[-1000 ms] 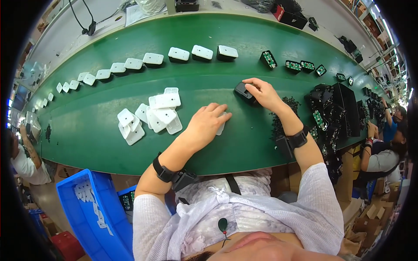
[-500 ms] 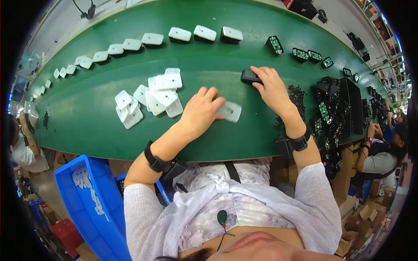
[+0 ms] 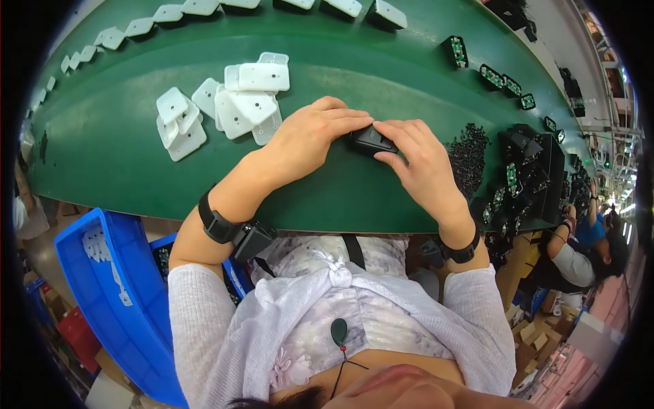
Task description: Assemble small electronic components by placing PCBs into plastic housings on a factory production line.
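A small black plastic case [image 3: 372,141] sits on the green table between my two hands, its dark ridged face upward. My left hand [image 3: 312,140] reaches it from the left, fingers together and fingertips against its far left edge. On its right side, my right hand [image 3: 417,153] grips it between thumb and fingers. Whatever lies under the case is hidden. Left of my left hand lies a loose pile of white plastic plates [image 3: 253,102], with a smaller pile of white plates [image 3: 180,126] beside it.
A row of black cases topped with white plates [image 3: 337,7] curves along the far side. Open cases with green circuit boards [image 3: 492,77] stand far right. Small black parts [image 3: 468,160] and heaped black housings [image 3: 521,174] lie right. A blue bin [image 3: 112,273] stands lower left. Another person [image 3: 572,259] sits right.
The case in my right hand has come nearer and left, meeting my left hand. The white plate by my left hand no longer shows separately. The whole view has shifted.
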`<state>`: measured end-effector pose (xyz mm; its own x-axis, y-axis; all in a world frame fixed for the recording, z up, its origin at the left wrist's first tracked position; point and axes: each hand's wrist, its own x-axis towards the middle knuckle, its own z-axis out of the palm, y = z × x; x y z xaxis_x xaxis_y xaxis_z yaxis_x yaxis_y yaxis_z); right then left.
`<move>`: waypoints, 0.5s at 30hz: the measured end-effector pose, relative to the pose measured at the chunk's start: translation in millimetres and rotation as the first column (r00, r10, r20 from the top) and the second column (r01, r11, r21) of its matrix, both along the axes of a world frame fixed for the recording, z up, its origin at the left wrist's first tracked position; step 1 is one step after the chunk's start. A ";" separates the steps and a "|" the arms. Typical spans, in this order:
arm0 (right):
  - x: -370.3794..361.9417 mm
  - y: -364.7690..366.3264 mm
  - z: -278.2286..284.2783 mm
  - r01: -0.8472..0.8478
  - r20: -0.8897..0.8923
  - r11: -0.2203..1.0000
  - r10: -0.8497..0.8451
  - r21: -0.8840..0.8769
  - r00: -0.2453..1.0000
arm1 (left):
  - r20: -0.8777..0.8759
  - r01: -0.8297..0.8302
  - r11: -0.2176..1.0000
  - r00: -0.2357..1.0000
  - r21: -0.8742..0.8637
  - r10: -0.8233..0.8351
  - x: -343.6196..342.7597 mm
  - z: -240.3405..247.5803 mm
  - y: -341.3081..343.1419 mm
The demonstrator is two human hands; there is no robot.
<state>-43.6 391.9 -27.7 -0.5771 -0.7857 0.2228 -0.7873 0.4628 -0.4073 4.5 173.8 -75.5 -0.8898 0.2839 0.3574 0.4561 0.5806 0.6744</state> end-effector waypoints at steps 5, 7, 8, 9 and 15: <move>5.9 -4.8 -7.6 0.053 -0.093 0.998 -0.051 0.022 0.994 | 0.004 0.000 0.995 1.000 -0.101 0.000 4.5 -3.1 -1.3; 6.6 -4.7 -11.5 0.060 -0.088 0.998 -0.059 0.006 0.994 | -0.046 -0.035 0.976 0.999 -0.213 0.026 8.9 -4.1 2.4; 7.2 -4.5 -13.7 0.068 -0.094 0.998 -0.068 -0.013 0.993 | -0.034 -0.033 0.976 0.999 -0.213 0.026 11.2 -2.6 4.3; 8.7 -3.2 -15.4 0.072 -0.085 0.997 -0.073 -0.009 0.994 | -0.072 -0.066 0.959 0.996 -0.274 0.048 13.3 0.5 7.9; 8.7 0.7 -24.6 0.112 -0.205 0.993 -0.116 -0.031 0.972 | -0.221 -0.174 0.877 0.972 -0.448 0.080 18.0 0.1 20.6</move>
<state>-34.9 392.6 -52.3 -0.6025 -0.7119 0.3607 -0.7979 0.5480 -0.2512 22.5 194.4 -75.4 -0.8578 0.3473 0.3789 0.4489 0.8654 0.2229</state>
